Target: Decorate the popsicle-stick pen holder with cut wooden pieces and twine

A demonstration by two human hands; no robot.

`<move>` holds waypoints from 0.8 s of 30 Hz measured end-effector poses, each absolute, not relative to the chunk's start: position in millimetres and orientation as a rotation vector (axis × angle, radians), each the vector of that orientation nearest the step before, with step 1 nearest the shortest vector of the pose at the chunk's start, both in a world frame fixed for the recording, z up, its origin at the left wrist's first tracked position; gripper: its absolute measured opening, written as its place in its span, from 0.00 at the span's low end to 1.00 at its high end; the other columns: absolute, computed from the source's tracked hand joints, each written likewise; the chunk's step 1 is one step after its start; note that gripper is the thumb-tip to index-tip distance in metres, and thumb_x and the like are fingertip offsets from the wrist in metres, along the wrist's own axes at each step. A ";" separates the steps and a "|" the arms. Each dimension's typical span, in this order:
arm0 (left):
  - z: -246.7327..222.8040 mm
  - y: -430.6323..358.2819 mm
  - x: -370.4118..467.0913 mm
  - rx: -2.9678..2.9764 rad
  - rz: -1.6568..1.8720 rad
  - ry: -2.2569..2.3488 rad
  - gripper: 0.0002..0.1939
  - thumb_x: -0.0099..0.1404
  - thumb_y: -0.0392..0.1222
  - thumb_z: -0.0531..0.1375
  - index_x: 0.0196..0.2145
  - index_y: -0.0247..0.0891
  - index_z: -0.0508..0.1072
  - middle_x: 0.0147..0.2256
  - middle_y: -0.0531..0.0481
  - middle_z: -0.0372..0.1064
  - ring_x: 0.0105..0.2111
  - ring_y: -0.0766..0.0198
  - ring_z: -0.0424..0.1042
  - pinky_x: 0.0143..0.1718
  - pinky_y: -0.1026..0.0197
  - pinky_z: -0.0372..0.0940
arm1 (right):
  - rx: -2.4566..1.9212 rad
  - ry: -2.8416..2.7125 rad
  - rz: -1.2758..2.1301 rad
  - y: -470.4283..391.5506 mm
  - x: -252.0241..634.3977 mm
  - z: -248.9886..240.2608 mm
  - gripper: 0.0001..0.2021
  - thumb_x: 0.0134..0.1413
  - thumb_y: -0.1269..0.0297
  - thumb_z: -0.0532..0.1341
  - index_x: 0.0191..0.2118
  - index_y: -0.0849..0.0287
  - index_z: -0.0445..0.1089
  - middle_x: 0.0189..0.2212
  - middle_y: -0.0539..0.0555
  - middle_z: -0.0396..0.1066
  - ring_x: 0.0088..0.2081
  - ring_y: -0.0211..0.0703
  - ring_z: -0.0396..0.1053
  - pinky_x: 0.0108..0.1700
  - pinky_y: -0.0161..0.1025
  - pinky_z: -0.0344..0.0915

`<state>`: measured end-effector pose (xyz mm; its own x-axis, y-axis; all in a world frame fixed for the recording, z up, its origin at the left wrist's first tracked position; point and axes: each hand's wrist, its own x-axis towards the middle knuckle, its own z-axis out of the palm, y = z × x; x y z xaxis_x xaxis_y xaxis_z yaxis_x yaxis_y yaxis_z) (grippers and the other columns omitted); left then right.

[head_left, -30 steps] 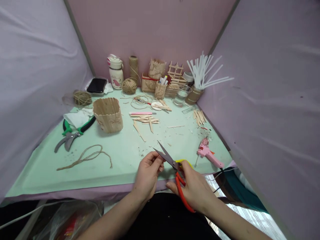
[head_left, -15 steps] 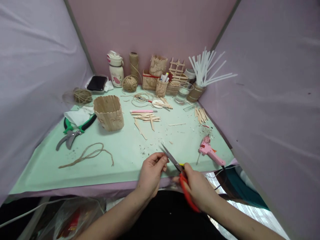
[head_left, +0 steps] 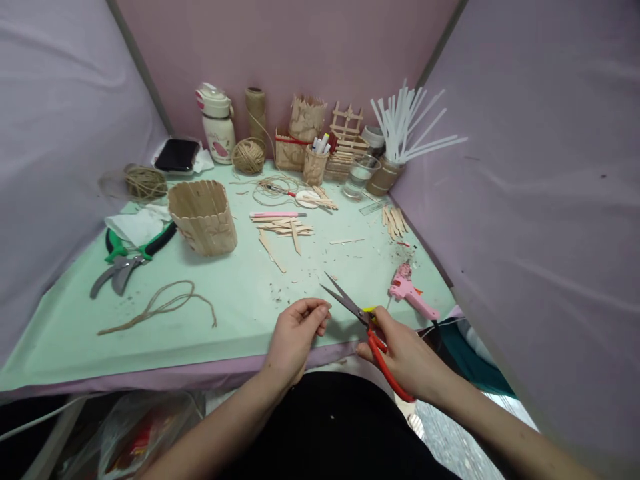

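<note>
My right hand (head_left: 400,347) grips a pair of red-handled scissors (head_left: 353,307) near the table's front edge, their blades spread apart and pointing up and left. Just left of the blades, my left hand (head_left: 300,330) is closed in a pinch between thumb and fingers; whatever it holds is too small to make out. Beyond the hands lie dark scraps on the green tabletop (head_left: 260,300) and a pile of wooden sticks (head_left: 285,227). One thin stick (head_left: 347,241) lies apart from the pile.
To the left stand a wooden-stick basket (head_left: 203,227), green-handled pruning shears (head_left: 123,263) and a loop of twine (head_left: 165,307). A pink glue gun (head_left: 413,293) lies right. At the back are a bottle (head_left: 219,130), a twine ball (head_left: 249,157) and a cup of water (head_left: 359,179).
The scissor blades have opened wider and moved slightly away from my left hand's fingertips. The whole view has shifted a little, so the table things appear further left.
</note>
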<state>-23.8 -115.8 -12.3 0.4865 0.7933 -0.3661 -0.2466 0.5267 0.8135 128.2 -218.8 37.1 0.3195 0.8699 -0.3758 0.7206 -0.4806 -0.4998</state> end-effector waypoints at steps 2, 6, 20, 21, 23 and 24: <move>-14.9 -114.9 -26.0 0.833 0.738 0.821 0.10 0.53 0.44 0.68 0.29 0.34 0.75 0.24 0.53 0.69 0.22 0.73 0.62 0.26 0.68 0.58 | -2.386 -1.477 0.878 -220.6 129.1 40.4 0.15 0.52 0.52 0.63 0.38 0.54 0.59 0.32 0.52 0.70 0.31 0.45 0.68 0.31 0.36 0.53; -20.6 -114.8 -29.9 0.938 0.753 0.788 0.06 0.56 0.40 0.65 0.32 0.36 0.77 0.25 0.53 0.70 0.23 0.73 0.63 0.27 0.68 0.59 | -2.445 -1.546 0.886 -221.2 128.9 46.9 0.17 0.51 0.53 0.63 0.41 0.55 0.61 0.41 0.56 0.71 0.35 0.48 0.70 0.32 0.37 0.54; -26.3 -115.6 -33.6 1.105 0.732 0.723 0.06 0.59 0.35 0.61 0.34 0.39 0.77 0.24 0.56 0.68 0.24 0.71 0.64 0.28 0.68 0.60 | -2.459 -1.699 0.875 -224.0 128.7 44.4 0.14 0.56 0.51 0.58 0.40 0.54 0.58 0.38 0.55 0.72 0.35 0.50 0.72 0.32 0.38 0.55; -26.2 -115.2 -33.8 1.109 0.729 0.721 0.06 0.58 0.35 0.60 0.34 0.39 0.77 0.24 0.56 0.68 0.24 0.71 0.64 0.28 0.68 0.60 | -2.462 -1.709 0.872 -224.1 128.9 43.8 0.14 0.57 0.50 0.57 0.40 0.54 0.58 0.38 0.55 0.72 0.35 0.50 0.72 0.32 0.38 0.55; -25.2 -114.4 -33.9 1.117 0.722 0.722 0.06 0.58 0.34 0.60 0.33 0.38 0.77 0.23 0.56 0.67 0.24 0.71 0.64 0.28 0.67 0.60 | -2.471 -1.731 0.869 -224.3 129.5 42.9 0.14 0.57 0.50 0.57 0.40 0.54 0.57 0.38 0.55 0.72 0.34 0.51 0.72 0.32 0.38 0.55; -24.3 -113.9 -33.8 1.120 0.719 0.725 0.06 0.58 0.34 0.60 0.33 0.38 0.77 0.23 0.56 0.67 0.24 0.71 0.64 0.28 0.67 0.60 | -2.476 -1.741 0.866 -224.4 129.8 42.5 0.14 0.58 0.50 0.56 0.39 0.54 0.57 0.37 0.55 0.72 0.34 0.51 0.72 0.32 0.38 0.55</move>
<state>-33.8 -113.9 -24.3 0.5710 0.8079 -0.1461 -0.1399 0.2711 0.9523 129.8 -224.4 42.5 0.2370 0.8682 -0.4359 0.8716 -0.3882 -0.2993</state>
